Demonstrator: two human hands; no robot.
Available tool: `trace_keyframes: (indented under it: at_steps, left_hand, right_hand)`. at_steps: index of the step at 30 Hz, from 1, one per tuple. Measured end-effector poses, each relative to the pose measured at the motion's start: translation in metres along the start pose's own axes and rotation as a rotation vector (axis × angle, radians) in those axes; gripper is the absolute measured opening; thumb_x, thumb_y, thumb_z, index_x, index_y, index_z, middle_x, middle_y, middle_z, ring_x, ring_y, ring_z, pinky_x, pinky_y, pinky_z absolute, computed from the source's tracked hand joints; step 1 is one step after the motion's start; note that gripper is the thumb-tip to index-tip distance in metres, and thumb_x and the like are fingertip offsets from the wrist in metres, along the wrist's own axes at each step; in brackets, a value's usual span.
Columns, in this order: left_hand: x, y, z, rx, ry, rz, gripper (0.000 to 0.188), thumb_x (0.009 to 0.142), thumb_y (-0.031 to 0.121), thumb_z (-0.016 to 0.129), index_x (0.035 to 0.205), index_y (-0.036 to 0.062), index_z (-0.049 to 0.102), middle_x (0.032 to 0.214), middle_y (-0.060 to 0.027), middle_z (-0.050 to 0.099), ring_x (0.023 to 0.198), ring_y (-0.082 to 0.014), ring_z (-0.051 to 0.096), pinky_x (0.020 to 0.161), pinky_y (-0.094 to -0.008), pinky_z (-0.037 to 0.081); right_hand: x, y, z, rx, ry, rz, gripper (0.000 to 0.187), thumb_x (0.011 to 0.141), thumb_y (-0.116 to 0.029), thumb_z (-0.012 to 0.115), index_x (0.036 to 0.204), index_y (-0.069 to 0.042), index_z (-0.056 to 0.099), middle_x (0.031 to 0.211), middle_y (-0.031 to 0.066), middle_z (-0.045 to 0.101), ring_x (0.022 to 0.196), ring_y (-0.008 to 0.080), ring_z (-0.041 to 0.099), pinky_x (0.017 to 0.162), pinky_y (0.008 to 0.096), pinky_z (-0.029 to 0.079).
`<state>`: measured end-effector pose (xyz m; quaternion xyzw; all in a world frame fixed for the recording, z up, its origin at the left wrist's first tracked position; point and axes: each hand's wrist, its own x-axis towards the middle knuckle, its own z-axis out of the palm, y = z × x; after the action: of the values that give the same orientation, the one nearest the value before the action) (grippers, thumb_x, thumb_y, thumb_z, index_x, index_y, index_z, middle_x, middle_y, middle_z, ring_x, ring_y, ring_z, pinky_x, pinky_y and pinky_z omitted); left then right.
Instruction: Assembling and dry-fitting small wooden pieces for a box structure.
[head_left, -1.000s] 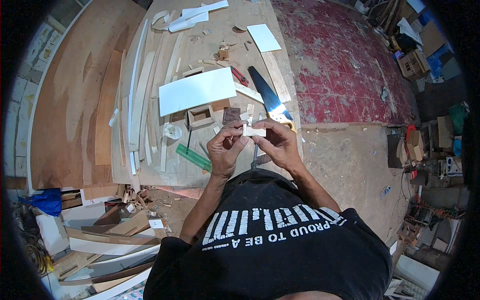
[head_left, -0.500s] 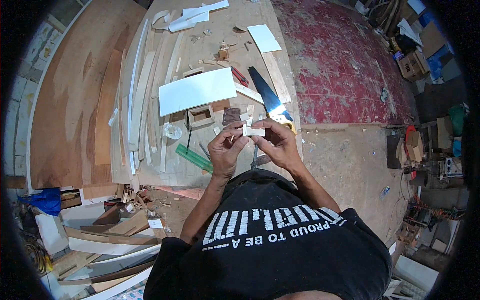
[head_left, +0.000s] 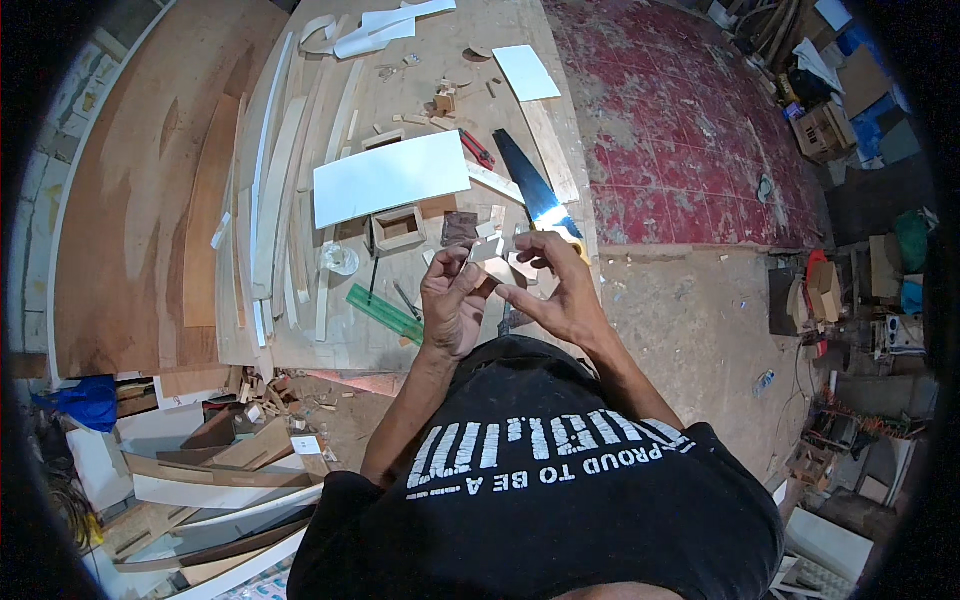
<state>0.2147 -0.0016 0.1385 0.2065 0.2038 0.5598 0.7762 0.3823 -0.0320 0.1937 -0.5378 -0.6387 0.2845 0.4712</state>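
Over the near edge of the workbench, my left hand (head_left: 452, 310) pinches a small pale wooden piece (head_left: 496, 268) between thumb and fingers. My right hand (head_left: 565, 295) is just to its right, thumb and fingers spread apart around the piece's right end; whether a fingertip touches it I cannot tell. Beyond my hands lie a dark brown square piece (head_left: 459, 229) and a small open wooden box frame (head_left: 402, 230). A handsaw (head_left: 530, 180) with a dark blade and yellow handle lies beyond my right hand. Left of my left hand is a green translucent strip (head_left: 383, 314).
A white panel (head_left: 390, 182) lies across the bench (head_left: 440, 30), with red-handled pliers (head_left: 477, 149) beside it and a clear container (head_left: 341, 260) nearer. Long wooden strips (head_left: 280, 200) run along the left. Offcuts (head_left: 220, 485) are piled below left; red flooring (head_left: 690, 150) spreads at the right.
The fingers of my right hand have spread away from the wooden piece they pinched. The piece has turned in my left hand and now shows a broader face.
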Motion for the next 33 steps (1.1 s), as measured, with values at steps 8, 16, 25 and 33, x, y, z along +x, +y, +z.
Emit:
trace_keyframes:
  at_steps: [8,16,25,33]
  left_hand:
    - [0.004,-0.003,-0.002,-0.052,-0.058,-0.068,0.022,0.094,0.013,0.063,0.114,0.0097,0.056,0.112,-0.0073,0.064,0.107,-0.0197,0.062,0.088,-0.0384,0.055]
    - [0.003,-0.001,-0.008,-0.163,-0.07,-0.193,0.019,0.095,0.015,0.061,0.113,0.0127,0.057,0.118,-0.0018,0.063,0.116,-0.0177,0.058,0.097,-0.044,0.049]
    - [0.002,0.001,-0.009,-0.246,-0.072,-0.291,0.022,0.094,0.015,0.06,0.116,0.0153,0.058,0.118,-0.0042,0.064,0.112,-0.0202,0.06,0.095,-0.0418,0.05]
    - [0.005,-0.003,-0.012,-0.182,0.026,-0.323,0.024,0.098,0.028,0.057,0.116,0.0135,0.059,0.11,-0.0074,0.064,0.104,-0.0205,0.062,0.088,-0.0427,0.053]
  right_hand:
    - [-0.002,0.007,0.001,-0.048,-0.032,0.015,0.037,0.077,-0.014,0.079,0.108,0.001,0.066,0.1,0.0134,0.066,0.084,0.0213,0.06,0.073,0.0313,0.048]
    - [-0.001,0.006,-0.004,-0.107,-0.087,-0.008,0.036,0.08,-0.013,0.076,0.111,0.002,0.066,0.102,0.0155,0.065,0.085,0.0259,0.062,0.071,0.0335,0.05]
    - [-0.001,-0.002,-0.007,-0.144,-0.166,0.01,0.038,0.081,-0.01,0.074,0.117,-0.002,0.065,0.103,0.0157,0.062,0.09,0.0301,0.063,0.075,0.0367,0.052]
    - [-0.005,-0.004,-0.008,-0.167,-0.161,-0.021,0.036,0.08,-0.008,0.073,0.115,-0.001,0.064,0.104,0.0174,0.061,0.094,0.034,0.062,0.08,0.0399,0.052]
